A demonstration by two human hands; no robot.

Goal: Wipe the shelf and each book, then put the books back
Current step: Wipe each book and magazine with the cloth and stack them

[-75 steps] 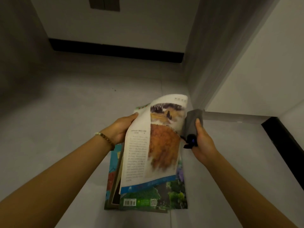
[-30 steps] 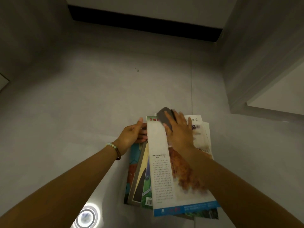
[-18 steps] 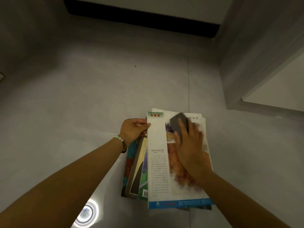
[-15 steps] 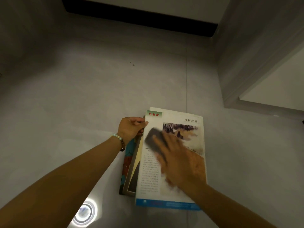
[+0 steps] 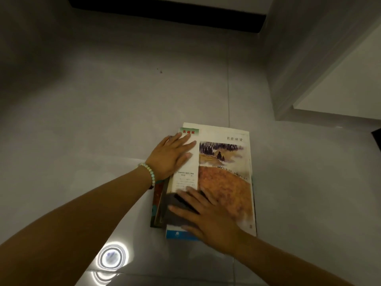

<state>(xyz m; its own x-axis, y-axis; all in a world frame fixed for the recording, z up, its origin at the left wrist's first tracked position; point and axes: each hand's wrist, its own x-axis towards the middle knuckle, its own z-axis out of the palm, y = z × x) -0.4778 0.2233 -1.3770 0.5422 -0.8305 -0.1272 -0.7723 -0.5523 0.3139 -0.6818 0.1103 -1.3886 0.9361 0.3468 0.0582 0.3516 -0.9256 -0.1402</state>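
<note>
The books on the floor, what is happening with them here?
A person is cleaning the top book of a small stack that lies on the grey floor. The left hand rests flat on the upper left of the cover and holds it down. The right hand presses a dark cloth flat on the lower left of the cover. The books are not yet put back.
</note>
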